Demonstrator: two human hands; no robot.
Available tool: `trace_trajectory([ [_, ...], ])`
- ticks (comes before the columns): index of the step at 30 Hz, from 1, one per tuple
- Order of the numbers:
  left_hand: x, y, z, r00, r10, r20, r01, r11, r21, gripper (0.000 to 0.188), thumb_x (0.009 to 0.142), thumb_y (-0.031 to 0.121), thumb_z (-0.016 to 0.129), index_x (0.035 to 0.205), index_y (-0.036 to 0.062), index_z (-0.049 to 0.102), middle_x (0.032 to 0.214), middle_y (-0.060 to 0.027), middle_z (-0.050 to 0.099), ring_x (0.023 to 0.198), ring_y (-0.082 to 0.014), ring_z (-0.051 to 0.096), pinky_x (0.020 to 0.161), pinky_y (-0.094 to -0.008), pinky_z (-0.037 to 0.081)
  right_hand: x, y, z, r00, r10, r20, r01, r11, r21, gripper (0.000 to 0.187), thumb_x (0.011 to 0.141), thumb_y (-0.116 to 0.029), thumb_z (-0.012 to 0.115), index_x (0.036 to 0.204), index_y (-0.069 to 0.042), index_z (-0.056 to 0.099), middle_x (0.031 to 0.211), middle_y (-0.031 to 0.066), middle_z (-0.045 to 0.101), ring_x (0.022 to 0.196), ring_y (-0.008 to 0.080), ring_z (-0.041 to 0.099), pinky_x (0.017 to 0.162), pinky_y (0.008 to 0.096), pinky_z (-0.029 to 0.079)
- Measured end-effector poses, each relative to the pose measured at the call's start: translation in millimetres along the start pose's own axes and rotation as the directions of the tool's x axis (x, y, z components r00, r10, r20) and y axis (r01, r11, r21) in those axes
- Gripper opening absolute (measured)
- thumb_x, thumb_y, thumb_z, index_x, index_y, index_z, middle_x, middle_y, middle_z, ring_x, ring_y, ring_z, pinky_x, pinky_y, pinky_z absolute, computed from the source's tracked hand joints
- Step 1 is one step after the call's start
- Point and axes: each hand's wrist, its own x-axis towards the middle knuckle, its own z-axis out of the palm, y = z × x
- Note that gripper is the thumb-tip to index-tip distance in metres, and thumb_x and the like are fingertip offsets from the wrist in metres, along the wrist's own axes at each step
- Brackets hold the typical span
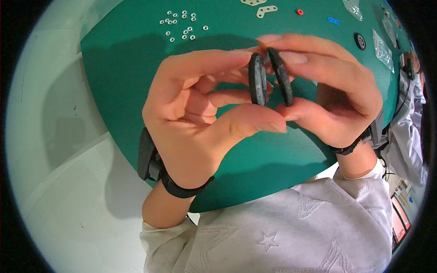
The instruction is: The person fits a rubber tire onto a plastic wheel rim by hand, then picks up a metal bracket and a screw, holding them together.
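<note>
Closely paired, both hands are occupied, discs held on edge between them. Left hand [195,116]: fingers and thumb closed on the left disc [258,79], black-rimmed, grey inside. Right hand [348,75]: pinching the right disc [280,76], thin, black, top leaning toward 11 o'clock. Narrow gap between discs; thumb tips near, contact cannot be told.

Handling (judged): both light; right disc probably rubbery, grippy, slightly flexible; left stiffer. Best hold: outer rim, faces left free.

Clock taken from the discs. Worktop [291,154]: curved edge at 9 o'clock, near edge at 6; room to move from left hand toward 9. Nuts [184,25] at 10, plates [266,11] at 12, red ring [299,12] at 1, blue strip [333,21] before 2, wheel [360,41] at 2, clear bag [383,51] beyond it.
</note>
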Motion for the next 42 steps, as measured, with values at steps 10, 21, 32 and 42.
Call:
trace_trajectory([
  [10, 1.1, 1.6, 1.2, 0.982, -0.182, -0.046, 0.178, 0.981, -0.075, 0.068, 0.081, 0.038, 0.080, 0.131, 0.0034, 0.049, 0.118, -0.0111, 0.064, 0.104, -0.0237, 0.066, 0.090, -0.0374, 0.056, -3.7, -14.4, 16.4, 0.936, 0.316, -0.158, -0.281, 0.937, 0.207, 0.050, 0.085, -0.027, 0.077, 0.121, 0.005, 0.061, 0.120, 0.0325, 0.061, 0.105, 0.0393, 0.067, 0.086, 0.0428, 0.057],
  [21, 1.7, -5.3, -2.6, 0.999, -0.016, 0.028, 0.016, 1.000, -0.008, 0.075, 0.080, 0.036, 0.082, 0.134, -0.0010, 0.046, 0.124, -0.0112, 0.061, 0.111, -0.0196, 0.062, 0.094, -0.0322, 0.052, -0.1, -1.0, 6.5, 0.997, 0.075, -0.014, -0.076, 0.994, -0.074, 0.052, 0.090, -0.033, 0.072, 0.123, 0.005, 0.061, 0.120, 0.0290, 0.061, 0.104, 0.0355, 0.067, 0.082, 0.0379, 0.058],
  [32, 2.9, -5.6, -4.0, 0.992, 0.082, 0.091, -0.085, 0.996, 0.026, 0.066, 0.084, 0.021, 0.080, 0.135, -0.0034, 0.047, 0.131, -0.0149, 0.058, 0.117, -0.0216, 0.058, 0.102, -0.0339, 0.046, -12.0, 6.4, 8.6, 0.989, 0.138, -0.052, -0.139, 0.990, -0.002, 0.050, 0.093, -0.035, 0.069, 0.124, 0.004, 0.061, 0.121, 0.0264, 0.061, 0.110, 0.0362, 0.063, 0.091, 0.0429, 0.053],
  [42, 5.4, -8.3, -2.9, 0.990, 0.112, 0.081, -0.110, 0.994, -0.030, 0.058, 0.085, 0.016, 0.078, 0.132, -0.0033, 0.051, 0.135, -0.0166, 0.057, 0.119, -0.0220, 0.058, 0.104, -0.0345, 0.045, -10.4, 1.3, 8.5, 0.979, 0.192, -0.070, -0.194, 0.981, -0.027, 0.048, 0.093, -0.031, 0.068, 0.125, 0.003, 0.061, 0.123, 0.0268, 0.060, 0.112, 0.0355, 0.062, 0.091, 0.0417, 0.053],
])
